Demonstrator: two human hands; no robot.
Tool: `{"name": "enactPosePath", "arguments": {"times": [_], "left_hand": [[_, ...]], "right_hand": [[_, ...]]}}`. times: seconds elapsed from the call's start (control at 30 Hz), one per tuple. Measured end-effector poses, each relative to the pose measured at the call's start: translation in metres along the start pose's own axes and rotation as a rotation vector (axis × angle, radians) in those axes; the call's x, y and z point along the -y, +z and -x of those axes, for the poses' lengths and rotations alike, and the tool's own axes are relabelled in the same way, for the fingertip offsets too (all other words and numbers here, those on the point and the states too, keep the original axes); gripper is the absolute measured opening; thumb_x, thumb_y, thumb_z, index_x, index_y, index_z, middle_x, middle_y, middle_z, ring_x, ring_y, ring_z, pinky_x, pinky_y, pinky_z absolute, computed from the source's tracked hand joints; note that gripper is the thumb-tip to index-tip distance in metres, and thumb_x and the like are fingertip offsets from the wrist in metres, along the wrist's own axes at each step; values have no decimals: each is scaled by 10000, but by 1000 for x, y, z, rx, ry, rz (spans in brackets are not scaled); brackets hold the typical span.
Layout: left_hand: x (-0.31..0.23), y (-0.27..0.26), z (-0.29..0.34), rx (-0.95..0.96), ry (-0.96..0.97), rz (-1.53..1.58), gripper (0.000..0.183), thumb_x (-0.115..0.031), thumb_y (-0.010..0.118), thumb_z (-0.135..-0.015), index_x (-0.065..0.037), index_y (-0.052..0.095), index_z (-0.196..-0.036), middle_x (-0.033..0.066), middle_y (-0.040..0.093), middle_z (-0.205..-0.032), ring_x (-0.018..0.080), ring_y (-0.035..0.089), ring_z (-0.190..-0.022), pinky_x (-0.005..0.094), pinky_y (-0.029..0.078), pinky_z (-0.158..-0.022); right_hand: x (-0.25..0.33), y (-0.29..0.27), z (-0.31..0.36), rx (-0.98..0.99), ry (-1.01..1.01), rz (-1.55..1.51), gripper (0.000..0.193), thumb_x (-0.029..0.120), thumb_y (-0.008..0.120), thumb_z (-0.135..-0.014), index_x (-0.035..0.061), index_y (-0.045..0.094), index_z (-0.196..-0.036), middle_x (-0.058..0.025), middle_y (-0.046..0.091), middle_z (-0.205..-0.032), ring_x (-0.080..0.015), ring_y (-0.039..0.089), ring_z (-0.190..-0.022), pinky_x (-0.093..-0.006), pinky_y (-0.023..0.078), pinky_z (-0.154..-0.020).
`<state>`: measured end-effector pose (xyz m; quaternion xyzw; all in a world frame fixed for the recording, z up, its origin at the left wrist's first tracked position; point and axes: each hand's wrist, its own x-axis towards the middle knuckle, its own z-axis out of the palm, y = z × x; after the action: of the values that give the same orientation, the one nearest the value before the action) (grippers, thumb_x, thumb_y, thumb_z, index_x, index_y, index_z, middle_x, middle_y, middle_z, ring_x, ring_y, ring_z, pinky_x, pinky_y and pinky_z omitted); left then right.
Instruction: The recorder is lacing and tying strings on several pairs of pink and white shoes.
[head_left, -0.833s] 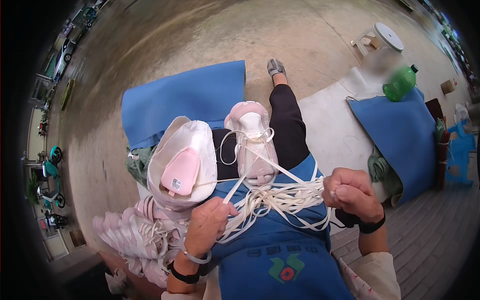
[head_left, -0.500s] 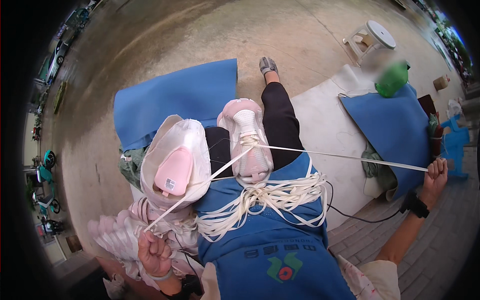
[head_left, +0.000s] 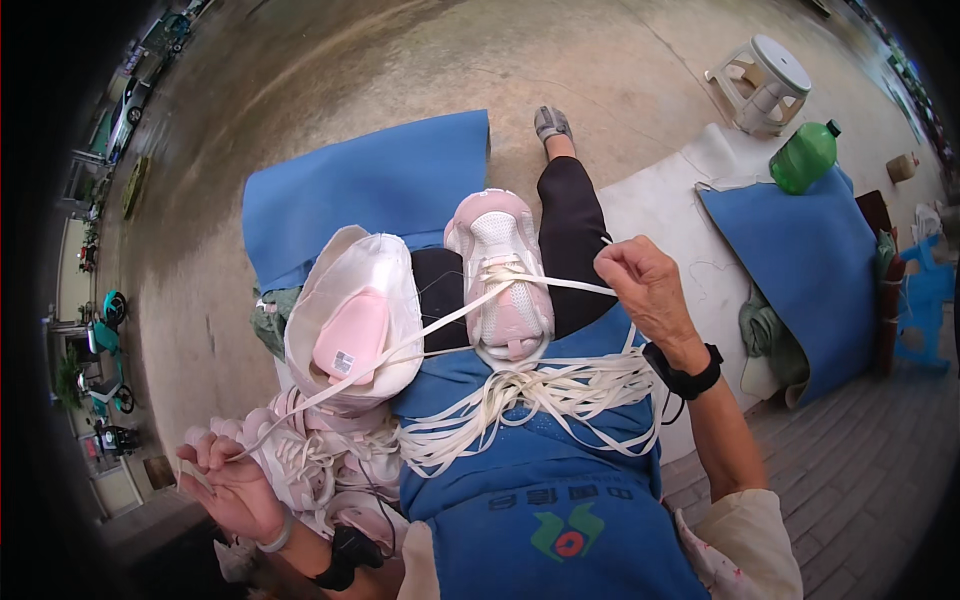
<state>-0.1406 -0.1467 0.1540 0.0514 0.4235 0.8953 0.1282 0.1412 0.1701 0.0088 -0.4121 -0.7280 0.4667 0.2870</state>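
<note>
The flat white shoelace [head_left: 440, 325] runs slantwise through the pale pink mesh sneaker [head_left: 500, 285] on the lap. The right hand [head_left: 645, 290], just right of that shoe, pinches one end; the left hand [head_left: 225, 485], low and well apart, grips the other.

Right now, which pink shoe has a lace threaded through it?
The upright pink shoe on the lap, toe pointing away; the other shoe shows only its insole, unlaced.
</note>
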Motion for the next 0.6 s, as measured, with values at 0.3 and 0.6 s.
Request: {"name": "enactPosePath", "arguments": {"times": [0.3, 0.6], "left_hand": [[218, 50, 19, 771, 79, -1229, 122, -106, 610, -910, -8, 645, -974, 65, 612, -754, 157, 583, -690, 293, 466, -636], [269, 49, 13, 950, 269, -1414, 109, -47, 645, -819, -27, 596, -914, 142, 605, -860, 339, 612, -782, 390, 486, -686]], "right_hand": [[-1, 79, 10, 172, -195, 354, 306, 153, 671, -831, 44, 544, -1086, -169, 551, -945, -374, 637, -777, -436, 522, -664], [-7, 73, 4, 214, -174, 353, 230, 106, 663, -822, 38, 538, -1003, -162, 557, -919, -377, 628, -772, -455, 511, -649]]}}
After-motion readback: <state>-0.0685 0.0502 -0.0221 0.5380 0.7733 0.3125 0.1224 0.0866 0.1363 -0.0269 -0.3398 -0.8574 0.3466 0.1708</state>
